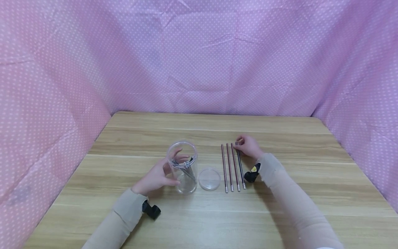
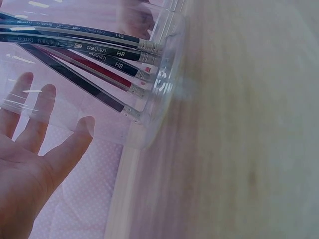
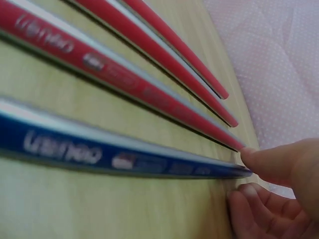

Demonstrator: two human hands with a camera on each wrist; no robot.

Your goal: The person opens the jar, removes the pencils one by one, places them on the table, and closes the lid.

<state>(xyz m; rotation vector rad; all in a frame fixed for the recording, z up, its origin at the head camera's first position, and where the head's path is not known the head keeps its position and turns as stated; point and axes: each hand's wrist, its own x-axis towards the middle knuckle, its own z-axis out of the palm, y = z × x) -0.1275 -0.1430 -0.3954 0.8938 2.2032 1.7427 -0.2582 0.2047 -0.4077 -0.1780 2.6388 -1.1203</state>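
Right sleeve (image 1: 298, 207): foreground.
Right hand (image 1: 249, 147): pinches blue pencil (image 1: 240, 166) by tip — toward far edge of table (image 1: 155, 135).
Left hand (image 1: 155, 177): wide curl around jar (image 1: 185, 180).
Red pencils (image 1: 229, 167): beside blue, on left-edge side.
Technique: probably light pinch — pencils kept parallel.

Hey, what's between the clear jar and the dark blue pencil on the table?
In the head view, a round clear lid lies nearest the jar, then three red pencils side by side, before the dark blue pencil.
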